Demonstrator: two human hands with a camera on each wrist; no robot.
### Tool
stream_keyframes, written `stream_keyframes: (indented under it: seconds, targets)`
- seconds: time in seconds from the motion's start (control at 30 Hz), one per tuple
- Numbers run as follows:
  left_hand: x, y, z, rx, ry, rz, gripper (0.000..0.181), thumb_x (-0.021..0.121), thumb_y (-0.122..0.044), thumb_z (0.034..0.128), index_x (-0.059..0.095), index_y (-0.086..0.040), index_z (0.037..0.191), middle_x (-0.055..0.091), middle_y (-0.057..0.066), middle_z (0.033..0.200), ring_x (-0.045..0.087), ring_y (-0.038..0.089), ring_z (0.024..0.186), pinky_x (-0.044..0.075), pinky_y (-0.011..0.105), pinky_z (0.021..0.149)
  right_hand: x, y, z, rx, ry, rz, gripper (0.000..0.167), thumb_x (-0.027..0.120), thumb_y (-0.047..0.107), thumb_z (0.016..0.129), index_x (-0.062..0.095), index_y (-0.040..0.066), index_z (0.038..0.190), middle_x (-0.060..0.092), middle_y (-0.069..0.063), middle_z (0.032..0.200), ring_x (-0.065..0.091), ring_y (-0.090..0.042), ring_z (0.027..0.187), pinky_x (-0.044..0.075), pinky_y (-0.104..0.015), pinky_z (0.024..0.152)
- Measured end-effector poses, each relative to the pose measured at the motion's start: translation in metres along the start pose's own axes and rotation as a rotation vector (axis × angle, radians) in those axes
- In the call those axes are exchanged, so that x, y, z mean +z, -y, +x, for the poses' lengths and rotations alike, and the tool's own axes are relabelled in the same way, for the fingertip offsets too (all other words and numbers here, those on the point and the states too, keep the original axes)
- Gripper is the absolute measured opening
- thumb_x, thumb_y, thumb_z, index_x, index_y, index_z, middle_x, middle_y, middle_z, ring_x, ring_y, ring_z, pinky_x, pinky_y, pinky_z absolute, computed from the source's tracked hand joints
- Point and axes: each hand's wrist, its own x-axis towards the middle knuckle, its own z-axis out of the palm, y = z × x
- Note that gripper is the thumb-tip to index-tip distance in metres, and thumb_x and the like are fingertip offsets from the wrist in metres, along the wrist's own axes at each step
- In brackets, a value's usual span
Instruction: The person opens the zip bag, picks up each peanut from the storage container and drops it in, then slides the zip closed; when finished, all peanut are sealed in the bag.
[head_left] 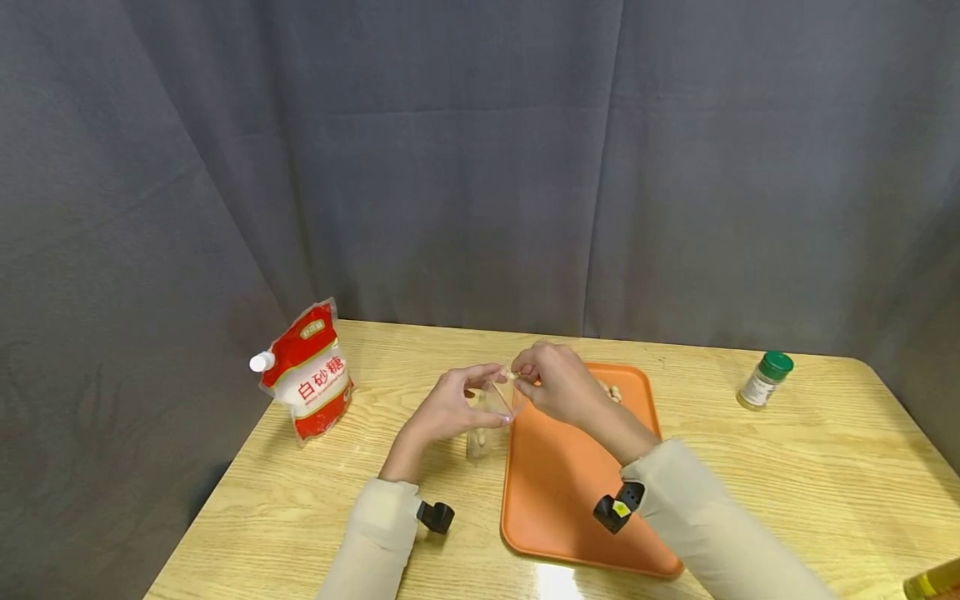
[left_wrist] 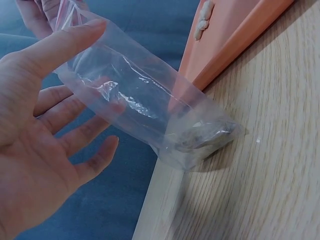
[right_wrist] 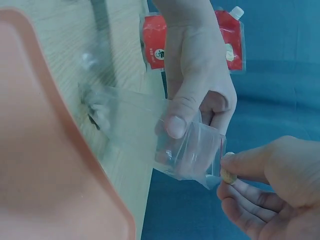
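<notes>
My left hand point(head_left: 453, 405) holds a clear zip-lock bag point(left_wrist: 145, 95) near its mouth, thumb on one side and fingers on the other. The bag slants down to the wooden table, and several small pale pieces, blurred through the plastic, lie in its bottom end. Between thumb and fingertips, my right hand point(head_left: 561, 383) pinches a peanut point(right_wrist: 229, 174) right beside the bag's mouth. Below the right arm is an orange tray point(head_left: 555, 500), with some peanuts point(head_left: 615, 393) near its far end, partly hidden by that hand.
A red and white sugar pouch point(head_left: 315, 375) with a white cap stands at the table's left side. Far right is a green-capped spice jar point(head_left: 763, 381). Part of a yellow-ended object point(head_left: 930, 581) shows at the lower right corner. A grey curtain point(head_left: 465, 192) hangs behind the table.
</notes>
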Motion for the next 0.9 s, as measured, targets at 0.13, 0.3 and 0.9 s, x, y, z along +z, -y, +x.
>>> stream_keyframes:
  seconds: [0.13,0.3,0.9]
  targets:
    - [0.0,-0.001,0.0,-0.007,0.0,0.004,0.074,0.086,-0.021,0.0788,0.053,-0.006,0.143,0.064,0.006,0.126,0.058,0.023,0.11,0.045,0.049,0.097,0.003,0.003,0.0,0.002,0.001,0.005,0.01,0.078,-0.001,0.082,0.075,-0.001,0.092,0.068,-0.008,0.083,0.066,-0.02,0.074,0.056,-0.033,0.067]
    - [0.001,-0.002,0.0,-0.038,-0.011,0.006,0.075,0.086,-0.024,0.0772,0.054,-0.008,0.143,0.06,0.005,0.136,0.057,0.023,0.115,0.044,0.046,0.1,0.007,0.006,0.002,0.006,0.015,0.021,0.01,0.076,-0.001,0.083,0.076,-0.001,0.093,0.068,-0.008,0.084,0.066,-0.022,0.075,0.056,-0.034,0.068]
    - [-0.001,-0.001,-0.001,-0.023,0.002,0.008,0.075,0.087,-0.023,0.0772,0.054,-0.007,0.143,0.062,0.005,0.131,0.057,0.02,0.11,0.044,0.049,0.099,0.008,0.008,0.001,0.001,0.023,0.05,0.008,0.073,-0.005,0.082,0.075,-0.001,0.089,0.068,-0.009,0.083,0.065,-0.023,0.074,0.055,-0.034,0.067]
